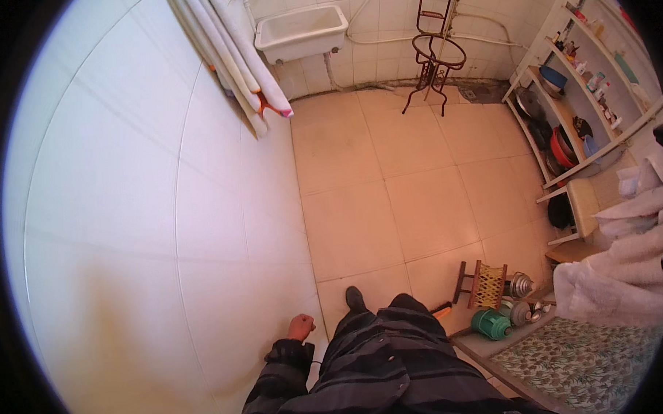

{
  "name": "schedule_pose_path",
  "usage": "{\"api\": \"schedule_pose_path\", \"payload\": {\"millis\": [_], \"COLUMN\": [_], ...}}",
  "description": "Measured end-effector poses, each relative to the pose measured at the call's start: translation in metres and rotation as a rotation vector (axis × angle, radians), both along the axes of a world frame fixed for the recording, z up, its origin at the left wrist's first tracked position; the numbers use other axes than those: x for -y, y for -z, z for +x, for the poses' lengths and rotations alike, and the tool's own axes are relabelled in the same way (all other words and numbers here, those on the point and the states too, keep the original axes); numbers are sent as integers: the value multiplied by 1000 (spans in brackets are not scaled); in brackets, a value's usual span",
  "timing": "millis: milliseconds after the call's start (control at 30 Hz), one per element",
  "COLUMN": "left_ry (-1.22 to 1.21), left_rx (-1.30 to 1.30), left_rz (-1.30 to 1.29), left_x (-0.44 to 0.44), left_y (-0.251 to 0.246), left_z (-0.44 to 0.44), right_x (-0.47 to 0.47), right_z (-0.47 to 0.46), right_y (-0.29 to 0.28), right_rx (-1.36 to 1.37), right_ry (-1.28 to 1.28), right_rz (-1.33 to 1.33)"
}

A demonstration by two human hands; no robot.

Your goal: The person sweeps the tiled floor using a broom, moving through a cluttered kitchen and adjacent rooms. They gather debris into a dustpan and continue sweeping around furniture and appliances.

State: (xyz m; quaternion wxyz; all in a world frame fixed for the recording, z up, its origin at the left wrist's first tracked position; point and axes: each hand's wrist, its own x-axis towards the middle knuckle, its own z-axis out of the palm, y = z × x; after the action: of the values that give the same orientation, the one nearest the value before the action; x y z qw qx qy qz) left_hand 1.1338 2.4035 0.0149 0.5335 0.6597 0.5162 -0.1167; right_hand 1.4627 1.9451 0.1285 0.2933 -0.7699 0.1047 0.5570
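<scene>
My left hand [301,327] hangs beside the white tiled wall [247,297], its fingers curled in, below a dark sleeve. Whether anything is inside the fingers is too small to tell. My right hand is out of view. Before me lies the orange-tan tiled floor [348,228], with one dark shoe [355,299] on it. Farther off, a white sink [302,34] is fixed to the far wall, and a dark red metal washbasin stand [439,52] with an empty ring stands to its right. Towels [233,51] hang at the left wall.
At the right are shelves [568,114] with bottles and basins, a pale chair [583,206] and white cloths [613,285]. Lower right, a folding stool [488,284] with woven seat, a green vacuum flask [490,324] and other flasks stand near a patterned mat [583,357].
</scene>
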Motion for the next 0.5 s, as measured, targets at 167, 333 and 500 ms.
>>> {"api": "schedule_pose_path", "payload": {"millis": [167,333,500], "left_ry": [-51,-38,-53], "left_rx": [157,177,-44], "left_rz": [54,-31,-116], "left_x": [-110,-166,-191], "left_y": [0,11,0], "left_z": [100,183,233], "right_x": [-60,-93,-123], "right_z": [27,55,123], "right_y": [8,23,33], "right_rx": [9,25,114], "right_ry": [44,-7,-168], "right_rz": [-8,-53,-53]}}
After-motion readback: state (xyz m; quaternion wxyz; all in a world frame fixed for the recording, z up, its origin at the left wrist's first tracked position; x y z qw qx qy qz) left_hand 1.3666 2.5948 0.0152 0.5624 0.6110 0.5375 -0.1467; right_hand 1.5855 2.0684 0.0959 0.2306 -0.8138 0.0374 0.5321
